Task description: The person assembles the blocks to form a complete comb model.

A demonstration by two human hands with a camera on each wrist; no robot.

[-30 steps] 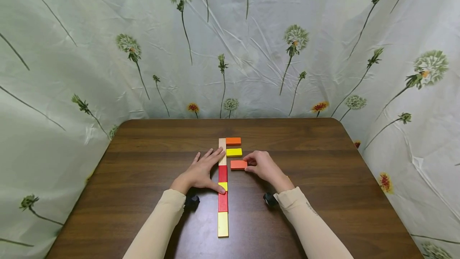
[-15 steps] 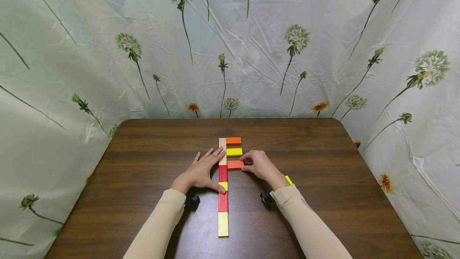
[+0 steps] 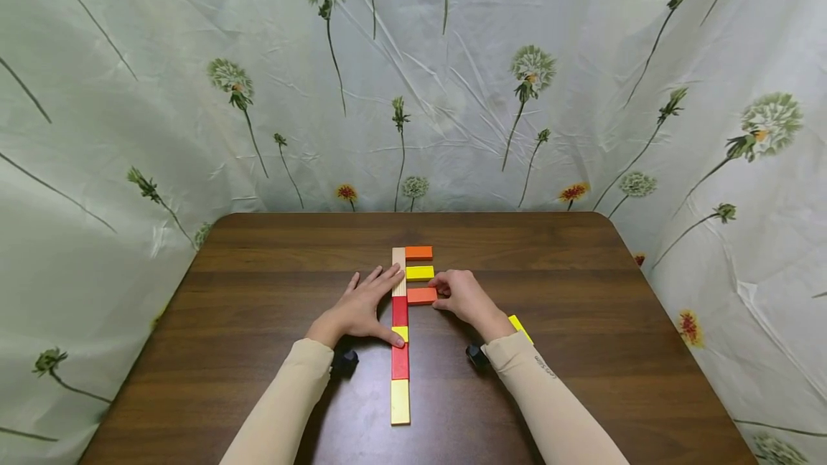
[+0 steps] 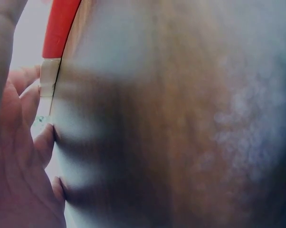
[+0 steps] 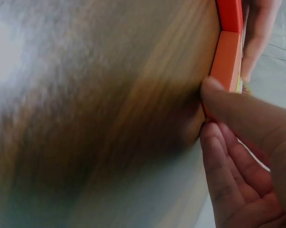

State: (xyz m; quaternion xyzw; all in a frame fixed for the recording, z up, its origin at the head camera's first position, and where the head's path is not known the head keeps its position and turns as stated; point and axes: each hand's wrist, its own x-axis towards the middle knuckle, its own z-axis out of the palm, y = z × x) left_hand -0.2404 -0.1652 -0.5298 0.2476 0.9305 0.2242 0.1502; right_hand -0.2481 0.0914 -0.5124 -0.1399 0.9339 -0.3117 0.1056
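A straight column of flat blocks runs up the table's middle: pale wood (image 3: 398, 287), red (image 3: 400, 311), a small yellow (image 3: 401, 334), another red (image 3: 400, 363) and a light yellow block (image 3: 400, 402) nearest me. My left hand (image 3: 358, 313) rests over this column with fingers spread, fingertips at the pale wood and thumb at the small yellow block. My right hand (image 3: 470, 301) pinches the right end of a reddish-orange block (image 3: 421, 296) between thumb and fingers. In the right wrist view, that block's far end (image 5: 227, 45) meets a red block (image 5: 230, 14).
Above the held block, an orange block (image 3: 418, 252) and a yellow block (image 3: 420, 273) jut rightward from the column. Another yellow block (image 3: 520, 327) lies partly hidden behind my right wrist. A floral cloth (image 3: 465, 113) hangs beyond the brown table (image 3: 258, 350).
My right hand has slid the reddish-orange block left, up against the column. A yellow block beside my right wrist has come into sight. The left hand stays in place.
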